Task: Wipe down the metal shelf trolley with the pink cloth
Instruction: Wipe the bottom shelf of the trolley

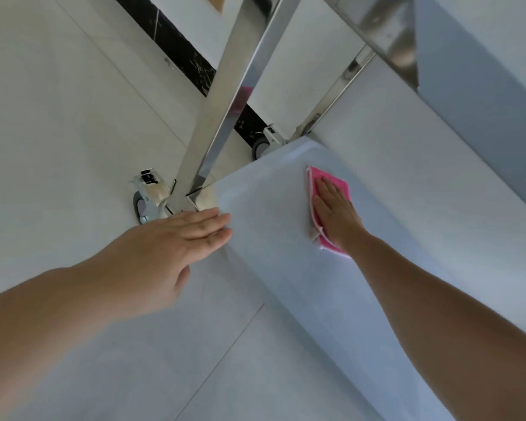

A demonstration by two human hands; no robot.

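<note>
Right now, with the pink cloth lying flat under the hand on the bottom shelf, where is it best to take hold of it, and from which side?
Probably the loose folded corner of the pink cloth, beside the right hand's wrist. It sticks out uncovered, so pinch it from the near side; the rest lies flat on the bottom shelf under the palm.

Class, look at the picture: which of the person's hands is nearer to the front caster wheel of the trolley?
Left. The left hand hovers just beside the front caster wheel, fingertips at the shelf edge; the right hand presses the pink cloth farther along.
</note>
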